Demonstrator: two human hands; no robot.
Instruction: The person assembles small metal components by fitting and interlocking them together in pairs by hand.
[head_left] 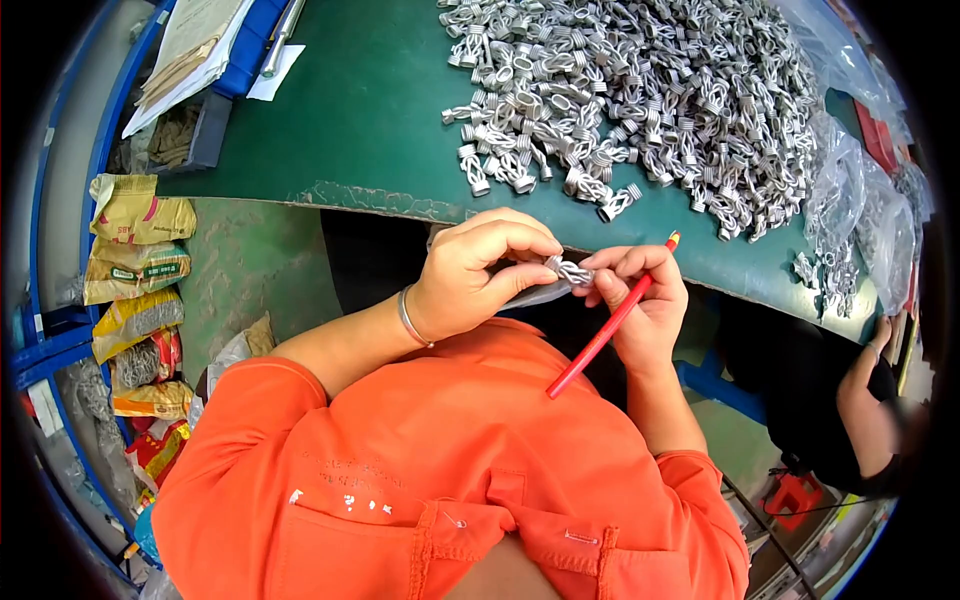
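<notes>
Between both hands, just off the front edge of the green table [330, 150], is a small grey looped metal part [568, 270]. My left hand [480, 262] pinches its left end between thumb and fingers, and a metal bracelet [412, 318] circles that wrist. The fingertips of my right hand [640, 290] grip the part's right end. A red pencil [600, 345] also rests in my right hand, slanting with its tip up to the right. Beyond the hands, a large pile of similar grey parts [650, 90] covers the table's far right.
Clear plastic bags [840, 190] and more small parts [835, 275] lie at the table's right end. Another person's arm [868, 405] is at the right. A blue bin with papers [250, 45] stands at upper left. Colourful sacks [138, 265] line the shelf at left.
</notes>
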